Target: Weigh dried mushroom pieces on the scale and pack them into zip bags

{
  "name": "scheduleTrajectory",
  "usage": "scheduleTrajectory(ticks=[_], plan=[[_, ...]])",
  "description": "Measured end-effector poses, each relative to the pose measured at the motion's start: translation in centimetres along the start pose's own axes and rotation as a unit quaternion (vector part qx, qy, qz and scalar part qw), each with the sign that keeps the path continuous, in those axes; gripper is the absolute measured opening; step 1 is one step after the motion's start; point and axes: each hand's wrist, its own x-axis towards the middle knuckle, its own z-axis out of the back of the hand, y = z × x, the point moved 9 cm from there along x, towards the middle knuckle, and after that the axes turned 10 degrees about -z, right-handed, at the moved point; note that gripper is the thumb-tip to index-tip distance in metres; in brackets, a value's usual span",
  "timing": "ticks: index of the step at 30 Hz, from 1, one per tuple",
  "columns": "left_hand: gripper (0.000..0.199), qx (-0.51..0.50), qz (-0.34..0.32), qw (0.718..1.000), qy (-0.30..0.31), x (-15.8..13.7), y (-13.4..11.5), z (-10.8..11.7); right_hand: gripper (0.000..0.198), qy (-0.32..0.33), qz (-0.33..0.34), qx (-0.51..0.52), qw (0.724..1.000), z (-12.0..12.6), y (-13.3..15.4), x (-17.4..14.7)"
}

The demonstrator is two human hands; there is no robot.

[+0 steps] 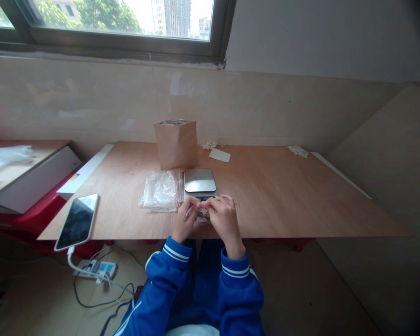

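Note:
Near the table's front edge, my left hand (186, 218) and my right hand (224, 219) meet with fingers pinched together. Between them they grip the top of a small clear plastic bag (202, 217) that has something dark and brownish inside. My fingers cover much of the bag, and its contents are too small to name. Just beyond the hands sits a digital kitchen scale (199, 181) with a steel plate; its display is partly hidden by my fingers. A stack of clear zip bags (162, 190) lies left of the scale.
An open brown paper pouch (177, 145) stands behind the scale. A white card (220, 155) and crumpled tissue (209, 145) lie near the wall, with more tissue (298, 151) farther right. A phone (77, 220) with a charging cable overhangs the table's left front edge.

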Motion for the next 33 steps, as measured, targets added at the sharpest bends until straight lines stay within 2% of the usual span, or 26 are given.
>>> scheduleTrajectory(ticks=[5, 8, 11, 14, 18, 22, 24, 29, 33], plan=[[0.022, 0.034, -0.034, 0.999, -0.001, 0.2, -1.1, 0.1, 0.03, -0.034, 0.002, 0.03, 0.999, 0.5, -0.3, -0.2], [0.023, 0.063, -0.032, 0.997, -0.025, 0.1, -1.1, 0.6, 0.026, -0.019, 0.0, 0.029, 0.999, 0.4, -0.4, -0.1], [0.027, 0.057, -0.017, 0.997, -0.048, -0.1, -0.7, 0.7, 0.018, 0.011, -0.009, 0.023, 1.0, 0.0, -0.2, 0.0], [0.034, 0.048, -0.029, 0.996, -0.074, -0.3, -0.8, 0.6, 0.018, 0.021, -0.004, 0.029, 0.999, -0.4, 0.5, 0.0], [0.035, 0.067, -0.048, 0.992, -0.097, 0.1, -1.6, 0.7, 0.027, -0.014, -0.009, 0.042, 0.999, -0.3, 0.7, -0.1], [0.032, 0.123, -0.067, 0.988, -0.065, 0.9, -3.1, 0.7, 0.027, -0.067, -0.023, 0.077, 0.995, 0.6, 0.2, -0.2], [0.029, 0.144, -0.079, 0.984, -0.063, 1.2, -3.9, 1.1, 0.023, -0.067, -0.02, 0.087, 0.994, 0.7, -0.1, -0.1], [0.024, 0.168, -0.119, 0.973, -0.103, 1.4, -5.6, 2.8, 0.02, -0.055, -0.024, 0.061, 0.996, 1.0, -0.9, 0.0], [0.025, 0.179, -0.128, 0.971, -0.093, 1.6, -6.1, 3.1, 0.022, -0.076, -0.027, 0.059, 0.995, 1.5, -1.0, -0.2]])
